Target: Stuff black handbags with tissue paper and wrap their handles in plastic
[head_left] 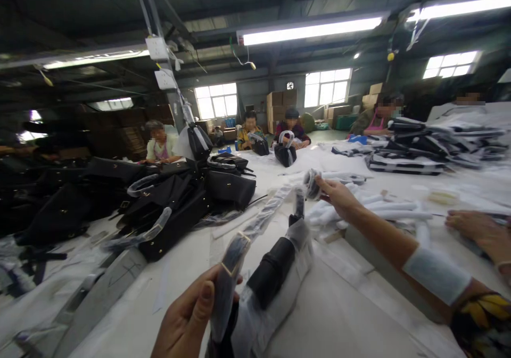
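My left hand (187, 315) is closed round a bag handle (231, 265) wrapped in clear film, with a gold-coloured square ring on it. From that handle a strip of clear film (269, 209) stretches up to a roll of film (311, 185). My right hand (337, 195) pinches this roll between thumb and fingers, above the table. Below the strip lies a black bag (271, 273), partly covered in white wrapping; its near end is hidden behind my left hand.
Black bags (171, 209) are heaped on the left, behind a grey board (104, 294). White padded strips (371, 209) lie beyond my right forearm. Another person's hand (475, 230) rests at the right edge. Flat black pieces (415, 145) are stacked farther back, and co-workers (291, 134) sit across the table.
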### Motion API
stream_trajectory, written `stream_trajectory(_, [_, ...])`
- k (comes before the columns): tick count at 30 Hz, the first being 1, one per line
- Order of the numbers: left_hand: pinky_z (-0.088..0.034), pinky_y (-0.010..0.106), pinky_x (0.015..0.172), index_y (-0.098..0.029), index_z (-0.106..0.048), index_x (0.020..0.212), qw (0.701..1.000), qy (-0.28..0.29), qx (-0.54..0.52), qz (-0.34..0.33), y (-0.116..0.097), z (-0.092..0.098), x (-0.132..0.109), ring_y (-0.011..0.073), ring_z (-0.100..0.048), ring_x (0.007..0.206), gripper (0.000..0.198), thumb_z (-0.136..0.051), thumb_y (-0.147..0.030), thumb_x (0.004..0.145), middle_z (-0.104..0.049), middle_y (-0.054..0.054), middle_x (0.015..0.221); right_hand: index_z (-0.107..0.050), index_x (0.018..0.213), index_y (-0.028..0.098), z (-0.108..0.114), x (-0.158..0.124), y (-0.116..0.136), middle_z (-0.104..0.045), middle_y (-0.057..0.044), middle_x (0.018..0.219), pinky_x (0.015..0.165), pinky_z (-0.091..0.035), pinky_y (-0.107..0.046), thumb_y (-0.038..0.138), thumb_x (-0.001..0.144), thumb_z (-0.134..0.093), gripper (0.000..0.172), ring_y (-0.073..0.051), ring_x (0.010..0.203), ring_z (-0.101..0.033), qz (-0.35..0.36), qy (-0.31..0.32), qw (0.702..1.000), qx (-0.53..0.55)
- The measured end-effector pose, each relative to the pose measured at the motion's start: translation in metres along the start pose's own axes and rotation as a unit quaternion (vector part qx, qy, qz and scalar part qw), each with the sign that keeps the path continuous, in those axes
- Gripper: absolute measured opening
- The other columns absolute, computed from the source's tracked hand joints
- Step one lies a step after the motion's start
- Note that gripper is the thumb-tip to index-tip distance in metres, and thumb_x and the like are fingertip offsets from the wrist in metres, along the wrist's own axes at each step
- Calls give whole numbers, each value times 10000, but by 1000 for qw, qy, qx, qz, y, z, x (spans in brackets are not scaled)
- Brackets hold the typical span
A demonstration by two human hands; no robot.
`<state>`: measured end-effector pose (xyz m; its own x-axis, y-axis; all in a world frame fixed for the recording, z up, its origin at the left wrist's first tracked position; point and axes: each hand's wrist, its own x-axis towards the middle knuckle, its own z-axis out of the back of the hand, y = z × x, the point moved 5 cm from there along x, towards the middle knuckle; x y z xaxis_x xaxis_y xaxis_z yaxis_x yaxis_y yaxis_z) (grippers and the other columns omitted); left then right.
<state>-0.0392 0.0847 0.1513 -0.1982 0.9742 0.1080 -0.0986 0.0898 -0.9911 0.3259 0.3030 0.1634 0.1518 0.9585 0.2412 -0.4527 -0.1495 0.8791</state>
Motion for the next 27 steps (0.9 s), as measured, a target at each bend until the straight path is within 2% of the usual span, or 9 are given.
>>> stream_trajectory(2, [-546, 330, 789, -192, -701, 1159, 999, 37, -13, -4, -6, -2, 4, 246, -671, 821, 571, -557, -656, 859, -735, 88, 998, -687, 1018, 210, 10, -33, 4, -741, -64, 1030, 763, -554, -271, 638, 924, -494, 479, -187, 936, -691, -55, 2, 972, 228])
stream_trajectory(5, [-541, 311, 766, -193, -648, 1224, 995, 86, -39, -13, -17, -5, 11, 218, -656, 823, 552, -526, -622, 899, -718, 94, 1060, -700, 1068, 218, 15, -86, 12, -728, -58, 1143, 815, -569, -259, 486, 891, -653, 325, -179, 1005, -689, -132, 65, 884, 444])
stream_trajectory(10, [-520, 264, 713, -146, -691, 1064, 988, 148, -33, 10, -32, -12, 20, 166, -621, 750, 506, -505, -597, 928, -700, 76, 882, -696, 1146, 154, -2, -163, 26, -699, -80, 1223, 974, -523, -242, 239, 835, -754, 327, -177, 1111, -661, -114, 233, 831, 492])
stream_trajectory(16, [-483, 221, 656, -184, -633, 1138, 970, 237, 2, -45, -45, -32, 12, 120, -606, 743, 401, -667, -488, 878, -686, 61, 1046, -714, 1066, 168, -63, -208, 4, -725, -45, 1137, 916, -536, -173, 247, 799, -797, 290, -104, 979, -692, -222, 219, 750, 583])
stream_trajectory(19, [-488, 233, 690, -200, -568, 1231, 957, 271, 65, -79, -48, -42, 3, 129, -629, 761, 503, -764, -409, 817, -691, 73, 1100, -726, 995, 161, -78, -224, 3, -733, -43, 1051, 857, -533, -166, 309, 794, -797, 259, -101, 919, -687, -203, 239, 785, 534])
stream_trajectory(22, [-465, 231, 625, -196, -543, 1268, 958, 256, 79, -104, -49, -45, -1, 119, -618, 701, 480, -658, -472, 892, -694, 94, 1108, -712, 1029, 147, -71, -236, 5, -730, -69, 1019, 815, -526, -246, 415, 822, -739, 340, -171, 935, -675, -103, 261, 893, 353])
stream_trajectory(24, [-426, 223, 555, -205, -545, 1285, 965, 235, 41, -104, -47, -44, -1, 107, -594, 655, 473, -507, -544, 957, -691, 99, 1114, -711, 940, 151, -60, -239, 0, -729, -67, 890, 747, -511, -291, 426, 799, -731, 310, -211, 845, -671, -19, 229, 961, 153])
stream_trajectory(25, [-417, 221, 543, -209, -556, 1284, 969, 225, 17, -97, -46, -44, 0, 105, -588, 648, 485, -454, -566, 971, -692, 98, 1108, -706, 866, 157, -55, -239, -4, -716, -59, 806, 712, -497, -302, 401, 774, -738, 262, -220, 782, -661, 19, 205, 978, 44])
stream_trajectory(27, [-428, 222, 557, -214, -598, 1257, 976, 205, -23, -75, -42, -43, 1, 107, -592, 660, 492, -432, -580, 972, -698, 88, 1078, -701, 761, 169, -52, -238, -14, -693, -55, 702, 677, -478, -309, 322, 748, -721, 156, -220, 698, -638, 62, 185, 974, -111])
